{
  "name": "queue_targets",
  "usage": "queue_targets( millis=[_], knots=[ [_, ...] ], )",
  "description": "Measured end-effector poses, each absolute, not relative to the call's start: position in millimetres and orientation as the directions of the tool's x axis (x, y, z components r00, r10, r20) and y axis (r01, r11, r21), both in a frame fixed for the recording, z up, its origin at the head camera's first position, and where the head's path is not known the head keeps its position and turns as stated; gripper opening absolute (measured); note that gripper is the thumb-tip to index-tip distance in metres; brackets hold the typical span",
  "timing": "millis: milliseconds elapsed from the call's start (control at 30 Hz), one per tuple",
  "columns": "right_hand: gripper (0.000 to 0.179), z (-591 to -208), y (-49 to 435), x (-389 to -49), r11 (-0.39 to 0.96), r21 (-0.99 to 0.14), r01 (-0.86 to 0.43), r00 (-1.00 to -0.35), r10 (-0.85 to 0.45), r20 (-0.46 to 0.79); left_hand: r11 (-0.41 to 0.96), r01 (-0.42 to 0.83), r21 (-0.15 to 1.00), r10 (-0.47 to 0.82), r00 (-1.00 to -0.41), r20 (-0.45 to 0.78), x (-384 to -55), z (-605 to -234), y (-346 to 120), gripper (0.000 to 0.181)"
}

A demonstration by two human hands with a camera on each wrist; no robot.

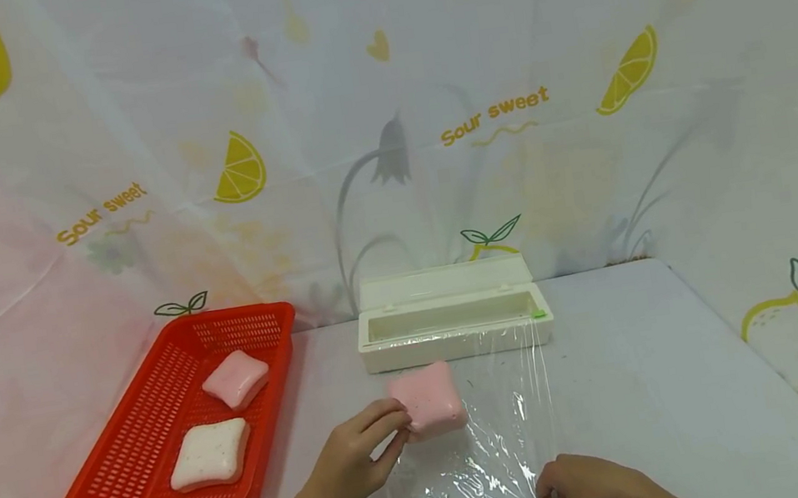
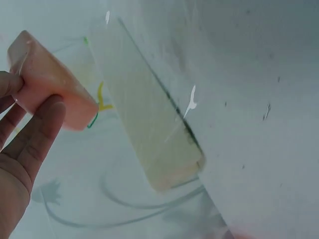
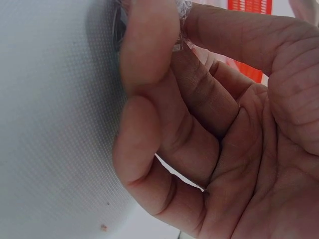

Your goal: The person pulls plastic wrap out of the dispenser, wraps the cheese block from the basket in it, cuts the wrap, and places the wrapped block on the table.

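Between its thumb and fingers my left hand (image 1: 361, 457) pinches a pink pillow-shaped block (image 1: 431, 400), which looks like a bar of soap, by its left edge. The left wrist view shows the same pink block (image 2: 52, 82) tilted in the fingertips. A sheet of clear plastic wrap (image 1: 474, 475) runs from the white dispenser box (image 1: 457, 347) toward me, beneath the block. At the sheet's near right edge, my right hand (image 1: 589, 486) pinches the gathered wrap. In the right wrist view, crumpled wrap (image 3: 180, 22) shows between thumb and forefinger, close to the white table surface.
On the left stands a red plastic basket (image 1: 266, 435) holding another pink block (image 1: 236, 379) and a white block (image 1: 210, 454). The dispenser's lid (image 1: 444, 282) stands raised at the back, near the lemon-printed cloth backdrop (image 1: 382, 117). White tabletop (image 1: 659, 383) extends to the right.
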State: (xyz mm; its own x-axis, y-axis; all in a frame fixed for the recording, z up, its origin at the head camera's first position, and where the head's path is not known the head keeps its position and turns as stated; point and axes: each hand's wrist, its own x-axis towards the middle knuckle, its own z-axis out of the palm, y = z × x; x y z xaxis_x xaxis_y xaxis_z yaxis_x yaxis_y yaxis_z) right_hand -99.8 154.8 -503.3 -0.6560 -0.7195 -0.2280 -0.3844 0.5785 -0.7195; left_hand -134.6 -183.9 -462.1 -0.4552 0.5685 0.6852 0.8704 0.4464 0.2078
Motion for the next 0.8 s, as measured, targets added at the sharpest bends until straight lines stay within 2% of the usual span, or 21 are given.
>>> queue_targets(
  millis=[167,433,600,800],
  knots=[
    [0.023,-503,154,-100,0.592,-0.720,-0.363,-0.663,-0.707,-0.247,0.423,0.886,0.189,0.598,-0.430,0.677,-126,-479,-169,0.013],
    [0.022,-504,155,-101,0.589,-0.715,-0.377,-0.661,-0.712,-0.238,0.366,0.929,0.050,0.648,-0.293,0.703,-125,-495,-150,0.011],
    [0.021,-506,155,-101,0.567,-0.735,-0.372,-0.655,-0.722,-0.225,0.340,0.940,0.044,0.676,-0.277,0.683,-124,-501,-143,0.012],
    [0.021,-506,155,-101,0.574,-0.731,-0.368,-0.660,-0.715,-0.229,0.344,0.937,-0.062,0.700,-0.211,0.682,-122,-508,-138,0.006]
  ],
)
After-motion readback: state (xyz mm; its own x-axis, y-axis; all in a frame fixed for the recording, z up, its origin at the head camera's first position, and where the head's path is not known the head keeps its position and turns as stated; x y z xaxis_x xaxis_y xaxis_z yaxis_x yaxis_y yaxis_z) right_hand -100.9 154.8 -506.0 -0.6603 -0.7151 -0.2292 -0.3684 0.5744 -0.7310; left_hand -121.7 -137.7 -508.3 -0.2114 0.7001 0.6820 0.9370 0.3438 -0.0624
